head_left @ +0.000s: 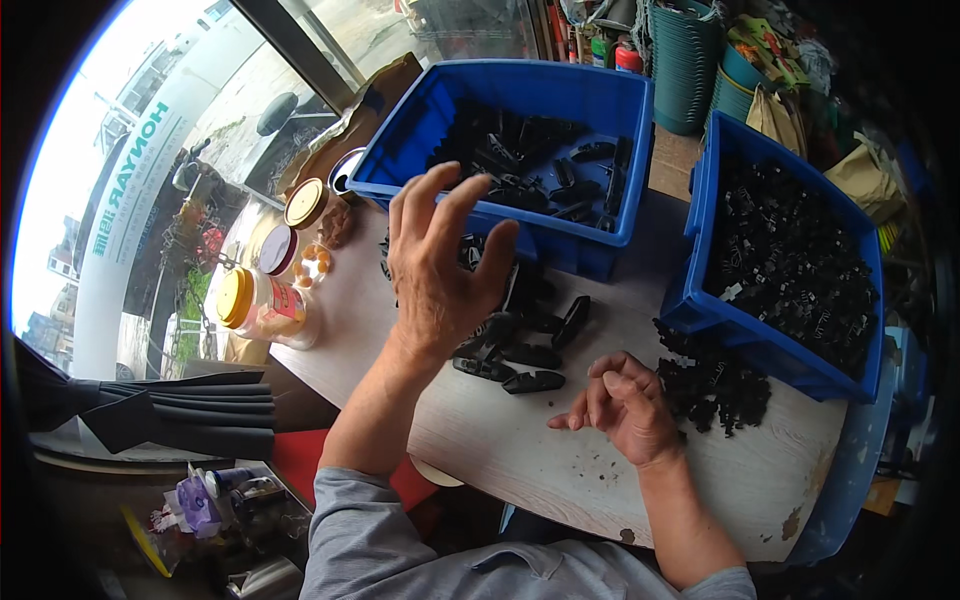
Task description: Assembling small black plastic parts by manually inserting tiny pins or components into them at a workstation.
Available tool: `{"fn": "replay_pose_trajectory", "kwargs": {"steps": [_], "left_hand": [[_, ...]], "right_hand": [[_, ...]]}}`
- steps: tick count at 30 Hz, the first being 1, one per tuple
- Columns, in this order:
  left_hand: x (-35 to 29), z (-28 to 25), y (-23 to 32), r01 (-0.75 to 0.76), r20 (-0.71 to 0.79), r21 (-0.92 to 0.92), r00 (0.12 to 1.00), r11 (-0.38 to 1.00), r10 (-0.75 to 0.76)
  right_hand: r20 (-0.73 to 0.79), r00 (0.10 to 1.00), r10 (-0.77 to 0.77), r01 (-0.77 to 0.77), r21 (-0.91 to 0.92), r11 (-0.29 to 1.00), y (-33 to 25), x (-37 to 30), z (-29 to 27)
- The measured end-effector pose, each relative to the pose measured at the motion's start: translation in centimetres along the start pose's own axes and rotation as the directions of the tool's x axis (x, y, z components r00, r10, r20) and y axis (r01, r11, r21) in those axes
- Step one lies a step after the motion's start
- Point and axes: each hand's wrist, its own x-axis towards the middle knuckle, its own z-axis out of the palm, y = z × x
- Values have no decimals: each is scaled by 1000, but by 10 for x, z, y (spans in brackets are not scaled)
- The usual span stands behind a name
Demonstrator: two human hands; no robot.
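My left hand (440, 260) is raised over the table, in front of the near wall of a blue bin (560, 228). Its fingers are spread and nothing shows in them. Below and beside it lies a loose pile of black, elongated plastic parts (532, 355), partly hidden by the hand. My right hand (630, 408) hovers over the table's near side with the thumb and index finger curled together. Whatever they may pinch is too small to make out. Close to it is a heap of small black pieces (725, 392).
The blue bin holds more black parts (590, 170). A second blue bin (775, 335), full of small black pieces, stands at the right. Lidded jars (270, 305) line the left edge by the window. Stacked green baskets (683, 70) stand at the back.
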Motion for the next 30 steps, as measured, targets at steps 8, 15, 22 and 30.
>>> {"fn": "replay_pose_trajectory", "kwargs": {"steps": [8, 15, 22, 30], "left_hand": [[124, 89, -119, 379, 531, 287, 701, 880, -476], [154, 173, -145, 349, 750, 436, 370, 830, -549], [129, 195, -149, 111, 814, 371, 438, 922, -381], [131, 188, -114, 247, 796, 398, 385, 883, -467]], "right_hand": [[2, 1000, 21, -21, -5, 1000, -13, -2, 2], [1, 1000, 20, -20, 12, 1000, -24, 8, -13], [13, 1000, 12, -12, -6, 1000, -31, 11, -31], [1, 1000, -7, 7, 0, 1000, -28, 11, -38]]}}
